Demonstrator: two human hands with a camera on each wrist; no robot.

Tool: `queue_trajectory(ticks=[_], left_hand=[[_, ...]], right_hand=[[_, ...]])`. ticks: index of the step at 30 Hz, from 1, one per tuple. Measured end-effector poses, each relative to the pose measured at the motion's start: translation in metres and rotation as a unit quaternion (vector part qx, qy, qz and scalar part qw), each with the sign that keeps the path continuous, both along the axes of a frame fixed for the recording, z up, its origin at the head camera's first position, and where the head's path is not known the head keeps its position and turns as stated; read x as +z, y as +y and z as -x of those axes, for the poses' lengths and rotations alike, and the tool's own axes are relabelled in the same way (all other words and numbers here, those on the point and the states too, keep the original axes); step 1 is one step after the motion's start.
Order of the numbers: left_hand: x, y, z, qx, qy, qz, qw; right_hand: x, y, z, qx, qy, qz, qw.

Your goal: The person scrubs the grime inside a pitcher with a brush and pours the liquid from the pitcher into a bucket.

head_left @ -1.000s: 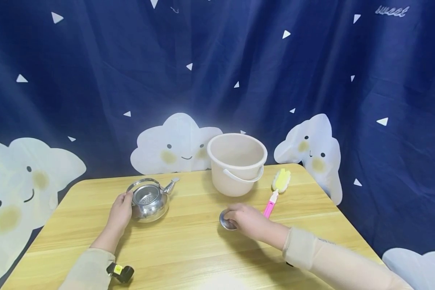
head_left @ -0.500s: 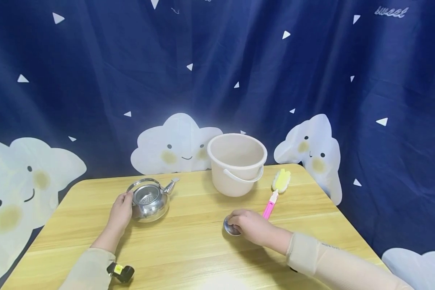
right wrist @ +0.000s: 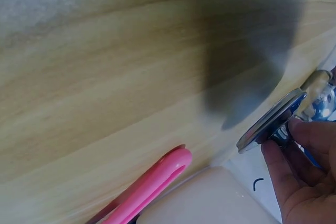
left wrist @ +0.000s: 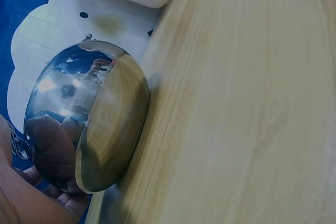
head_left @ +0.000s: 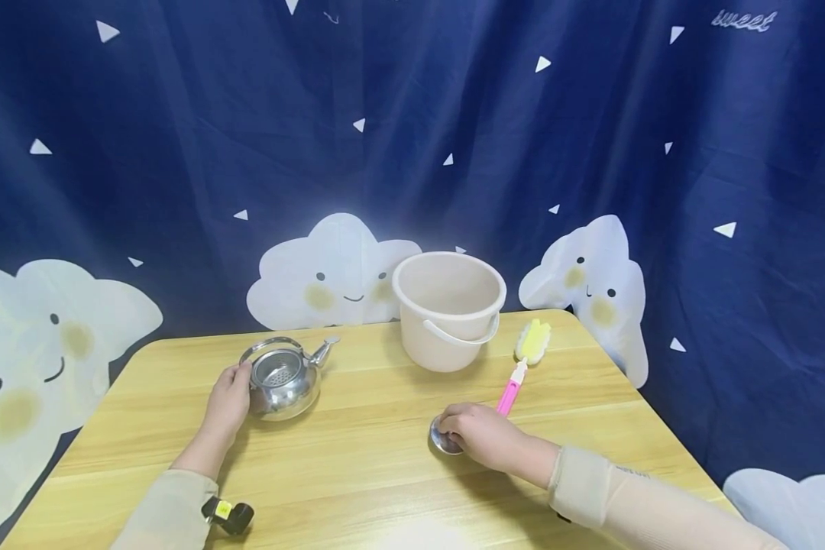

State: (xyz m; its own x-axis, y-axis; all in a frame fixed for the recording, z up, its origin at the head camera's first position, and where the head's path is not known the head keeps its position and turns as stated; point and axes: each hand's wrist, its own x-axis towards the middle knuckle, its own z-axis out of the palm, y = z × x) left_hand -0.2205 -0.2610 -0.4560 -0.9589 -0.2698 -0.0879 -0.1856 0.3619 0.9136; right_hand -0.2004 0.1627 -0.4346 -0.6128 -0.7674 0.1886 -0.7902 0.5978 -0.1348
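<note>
A shiny metal teapot [head_left: 287,396] stands on the left of the table, its top uncovered so that a perforated strainer [head_left: 277,371] shows inside. My left hand [head_left: 227,403] holds the pot's left side; in the left wrist view the fingers [left wrist: 58,195] wrap around the far side of its mirror-like body. On the right, my right hand [head_left: 484,437] pinches the knob of a round metal lid [head_left: 443,441] between thumb and fingers. The right wrist view has the lid [right wrist: 270,120] tilted close over the wood, its shadow beside it.
A pale plastic bucket [head_left: 429,344] with a white handle stands at the back of the wooden table [head_left: 357,451]. A sponge brush [head_left: 534,344] with a pink handle [head_left: 509,397] lies right of it, behind my right hand. A blue curtain [head_left: 385,114] hangs behind.
My right hand has moved a little right and nearer to me with the lid. The left hand and teapot have stayed put.
</note>
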Motion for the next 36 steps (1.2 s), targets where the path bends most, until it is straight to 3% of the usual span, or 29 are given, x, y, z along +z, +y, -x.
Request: queue_trajectory(ticks=[10,36], left_hand=[[0.001,0.0,-0.001,0.003,0.008,0.001,1.0],[-0.001,-0.001,0.001,0.007,0.002,0.002,1.0]], right_hand=[[-0.005,0.006,-0.004,-0.007,-0.019,-0.004,1.0],[-0.016,0.007,-0.005,-0.002,-0.017,-0.015,1.0]])
